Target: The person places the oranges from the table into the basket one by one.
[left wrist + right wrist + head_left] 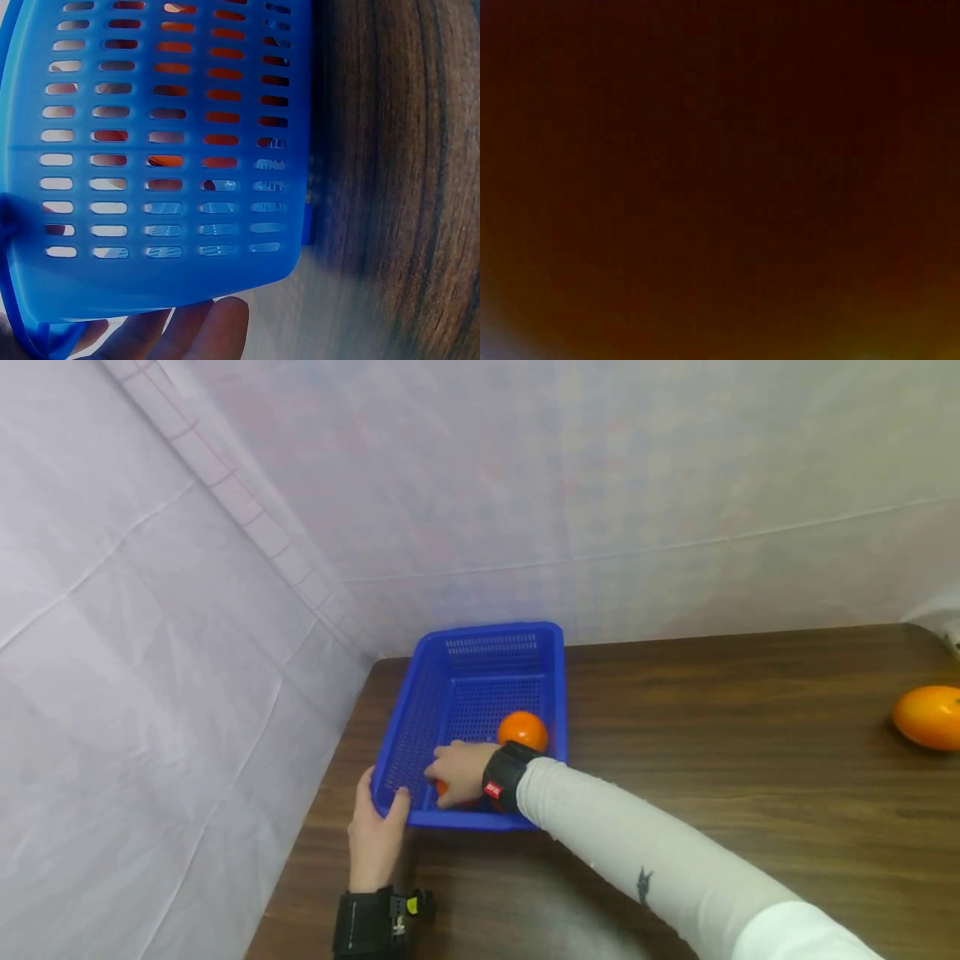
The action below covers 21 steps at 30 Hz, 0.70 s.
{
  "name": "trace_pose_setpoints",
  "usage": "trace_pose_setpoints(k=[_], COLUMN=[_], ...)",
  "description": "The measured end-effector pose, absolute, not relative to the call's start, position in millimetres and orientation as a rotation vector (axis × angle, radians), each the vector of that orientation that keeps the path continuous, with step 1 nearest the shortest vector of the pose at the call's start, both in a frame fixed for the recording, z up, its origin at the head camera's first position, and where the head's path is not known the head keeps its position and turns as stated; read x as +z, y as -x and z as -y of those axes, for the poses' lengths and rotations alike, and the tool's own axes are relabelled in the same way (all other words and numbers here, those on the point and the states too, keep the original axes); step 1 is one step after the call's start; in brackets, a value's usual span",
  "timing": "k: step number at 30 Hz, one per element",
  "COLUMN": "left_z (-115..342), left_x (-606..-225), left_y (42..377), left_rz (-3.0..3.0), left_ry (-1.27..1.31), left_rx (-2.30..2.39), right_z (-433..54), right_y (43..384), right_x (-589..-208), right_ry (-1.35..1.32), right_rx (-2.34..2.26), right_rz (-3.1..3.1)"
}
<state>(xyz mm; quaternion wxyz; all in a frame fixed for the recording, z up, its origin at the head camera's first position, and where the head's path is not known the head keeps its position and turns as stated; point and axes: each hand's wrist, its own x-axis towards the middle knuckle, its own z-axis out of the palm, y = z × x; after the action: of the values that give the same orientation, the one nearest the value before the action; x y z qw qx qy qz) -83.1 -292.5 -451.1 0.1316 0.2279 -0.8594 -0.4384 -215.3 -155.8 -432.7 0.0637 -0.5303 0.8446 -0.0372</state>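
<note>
A blue plastic basket (468, 820) with slotted walls stands on the wooden table. My left hand (377, 839) grips its near left corner, thumb over the rim; in the left wrist view the fingers (217, 330) lie along the outer wall. Reaching down inside, my right hand (461, 770) has its fingers curled over an orange-coloured fruit (441, 787), mostly hidden beneath the palm. A second round, glossy orange (522, 731) lies just beyond the right wrist, against the right side of the basket. Dark brown blur fills the right wrist view.
Far to the right on the table (712, 718) lies another orange-coloured fruit (930, 718), cut by the frame edge. White sheeting (187, 693) hangs along the table's left side, and a pale cloth wall (637, 485) rises behind the far edge, close to the basket.
</note>
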Motion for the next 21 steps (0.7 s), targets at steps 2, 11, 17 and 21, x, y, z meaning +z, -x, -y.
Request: trace_pose_setpoints(k=[2, 11, 17, 21], left_z=[292.7, 291.3, 289.9, 290.6], left_x=[-451.2, -450.0, -450.7, -448.5], left_y=[82.9, 80.1, 80.2, 80.6], left_rz=[2.492, 2.492, 2.489, 2.479], left_ry=[-0.658, -0.640, -0.639, -0.641], left_rx=[-1.275, -1.257, -1.247, -1.280], right_z=[155.7, 153.1, 150.3, 149.9], right_y=[215.3, 213.6, 208.8, 207.6], right_x=[-432.7, -429.6, -420.6, -409.7], right_ry=[1.601, 1.585, 1.637, 1.670], right_rx=[-0.115, -0.137, -0.148, -0.148], right_rz=[-2.547, -2.516, -2.500, -2.515])
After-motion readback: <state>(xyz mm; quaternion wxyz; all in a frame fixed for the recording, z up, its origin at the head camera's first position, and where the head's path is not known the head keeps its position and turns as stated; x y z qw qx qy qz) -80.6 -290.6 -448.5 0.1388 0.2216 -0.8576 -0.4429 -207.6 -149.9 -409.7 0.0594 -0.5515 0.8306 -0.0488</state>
